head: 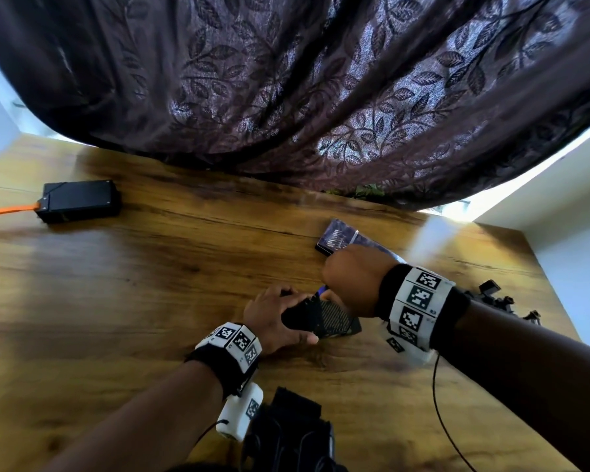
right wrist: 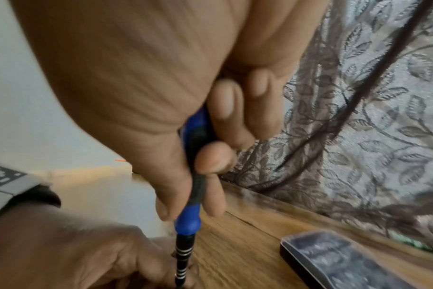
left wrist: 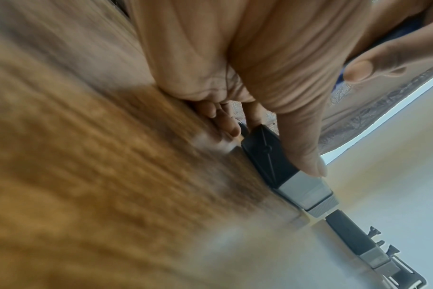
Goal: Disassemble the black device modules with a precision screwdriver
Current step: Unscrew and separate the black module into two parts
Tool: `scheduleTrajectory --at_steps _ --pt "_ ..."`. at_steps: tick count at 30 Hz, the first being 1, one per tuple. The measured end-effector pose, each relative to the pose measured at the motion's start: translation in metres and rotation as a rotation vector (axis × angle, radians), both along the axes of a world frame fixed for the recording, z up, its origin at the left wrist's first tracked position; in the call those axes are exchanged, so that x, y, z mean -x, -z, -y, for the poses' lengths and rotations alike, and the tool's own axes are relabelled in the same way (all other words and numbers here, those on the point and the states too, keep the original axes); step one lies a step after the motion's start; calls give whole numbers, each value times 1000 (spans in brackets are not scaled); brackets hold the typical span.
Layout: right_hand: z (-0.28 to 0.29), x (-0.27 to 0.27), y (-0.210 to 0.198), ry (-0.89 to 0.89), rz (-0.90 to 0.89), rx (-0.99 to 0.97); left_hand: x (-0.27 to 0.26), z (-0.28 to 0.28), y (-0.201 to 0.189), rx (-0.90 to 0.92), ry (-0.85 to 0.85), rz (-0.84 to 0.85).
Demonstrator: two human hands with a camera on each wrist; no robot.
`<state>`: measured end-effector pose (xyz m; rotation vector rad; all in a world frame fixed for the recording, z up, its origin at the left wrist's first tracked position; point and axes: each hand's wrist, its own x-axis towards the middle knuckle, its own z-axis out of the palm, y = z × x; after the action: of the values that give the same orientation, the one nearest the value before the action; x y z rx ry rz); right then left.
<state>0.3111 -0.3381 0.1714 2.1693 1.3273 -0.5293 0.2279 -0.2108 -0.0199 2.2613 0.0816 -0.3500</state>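
We count two black modules: our left hand [head: 273, 318] grips one module [head: 324, 320], our right hand [head: 351, 277] clasps the screwdriver [right wrist: 193, 176], tip hidden; another module [head: 79, 201] lies apart.

Held module [head: 324, 321] mid-table [head: 150, 284], bit case [head: 338, 238] behind it, second module [head: 79, 201] far left

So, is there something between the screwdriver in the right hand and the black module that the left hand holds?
Nothing visible. The right hand grips the screwdriver, which points straight down to the black module under the left hand. The tip itself is hidden behind the left hand's fingers.
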Motion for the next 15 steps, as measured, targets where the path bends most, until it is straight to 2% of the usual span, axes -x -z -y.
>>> scheduleTrajectory --at_steps 6,9,15 --pt "7 -1 3 86 -10 50 -2 -1 -1 1 12 -19" --pt "0 -3 2 17 -79 30 -1 0 -3 1 10 -28" --pt "-14 5 -2 -99 -2 62 0 -1 -2 14 3 -31"
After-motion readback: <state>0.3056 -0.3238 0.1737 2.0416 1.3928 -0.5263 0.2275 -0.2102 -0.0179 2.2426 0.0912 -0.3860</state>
